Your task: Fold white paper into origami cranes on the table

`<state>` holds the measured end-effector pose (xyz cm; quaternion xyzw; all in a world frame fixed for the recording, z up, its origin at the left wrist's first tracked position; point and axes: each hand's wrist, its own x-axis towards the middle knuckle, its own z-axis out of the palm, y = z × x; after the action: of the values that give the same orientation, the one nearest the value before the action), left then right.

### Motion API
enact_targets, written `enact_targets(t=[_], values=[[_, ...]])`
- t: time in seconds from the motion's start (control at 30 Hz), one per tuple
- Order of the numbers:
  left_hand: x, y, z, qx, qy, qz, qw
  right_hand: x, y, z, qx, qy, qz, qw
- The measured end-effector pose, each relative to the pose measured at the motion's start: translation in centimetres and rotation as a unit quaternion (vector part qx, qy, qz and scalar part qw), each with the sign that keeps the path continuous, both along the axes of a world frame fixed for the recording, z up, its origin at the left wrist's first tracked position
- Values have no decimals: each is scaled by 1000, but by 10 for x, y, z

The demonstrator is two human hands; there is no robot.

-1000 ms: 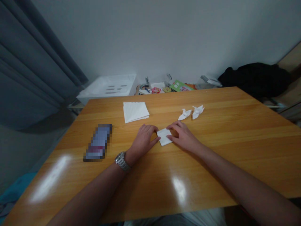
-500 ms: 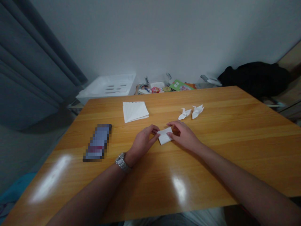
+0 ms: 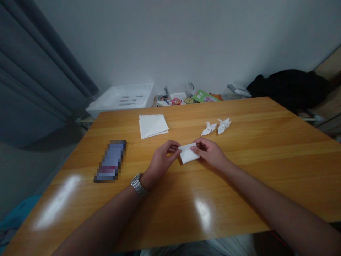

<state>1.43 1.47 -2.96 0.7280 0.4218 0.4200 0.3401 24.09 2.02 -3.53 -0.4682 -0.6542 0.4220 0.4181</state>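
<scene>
A small folded piece of white paper [image 3: 188, 154] is held between my two hands, just above the wooden table [image 3: 160, 220]. My left hand [image 3: 163, 160], with a metal watch [image 3: 138, 184] at its wrist, pinches the paper's left edge between thumb and fingers. On the other side my right hand [image 3: 210, 152] grips the right edge, thumb on the front face and fingers behind. Beyond the right hand stand two folded paper cranes, a left one [image 3: 209, 129] and a right one [image 3: 223, 126].
A stack of lined white paper [image 3: 153, 126] lies behind my left hand. To the left is a pixelated phone [image 3: 111, 160]. Past the table's far edge are a white plastic tray [image 3: 122, 96], a green booklet [image 3: 204, 96] among small items, and a black cloth heap [image 3: 290, 89].
The folded paper now shows a wider face to the right. My right hand has shifted slightly right with its edge, while the left hand stays almost in place.
</scene>
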Motion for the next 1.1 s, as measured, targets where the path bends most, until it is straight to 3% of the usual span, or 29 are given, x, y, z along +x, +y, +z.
enact_targets(t=[1.1], values=[[0, 3, -8, -49, -64, 18, 997, -1, -4, 2, 11, -16, 6, 1000]])
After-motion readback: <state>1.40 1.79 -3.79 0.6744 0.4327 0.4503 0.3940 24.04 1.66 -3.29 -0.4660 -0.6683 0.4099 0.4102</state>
